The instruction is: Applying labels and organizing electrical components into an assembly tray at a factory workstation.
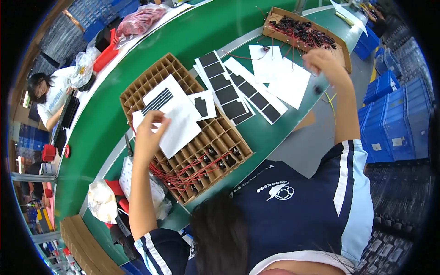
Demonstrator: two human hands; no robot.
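My left hand (pixel 150 133) is over a white sheet (pixel 178 117) with a few black adhesive strips (pixel 157 101). Its thumb and fingers curl together; what they pinch, if anything, is too small to make out. The sheet lies on a cardboard divider box (pixel 215 151), whose near cells hold several small black parts (pixel 206 159) with red wires. My right hand (pixel 326 66) is raised at the near side of a cardboard tray (pixel 347 57), fingers bent inward. Just below it is a blurred dark object (pixel 317 90); whether it hangs from the fingers is unclear.
Black parts with red wires (pixel 302 32) heap in the tray. Sheets of black rectangular stickers (pixel 224 87) and blank white sheets (pixel 288 85) lie between. A white plastic bag (pixel 103 201) is at left. Blue crates (pixel 398 119) stand right; another person (pixel 52 98) sits across the green table.
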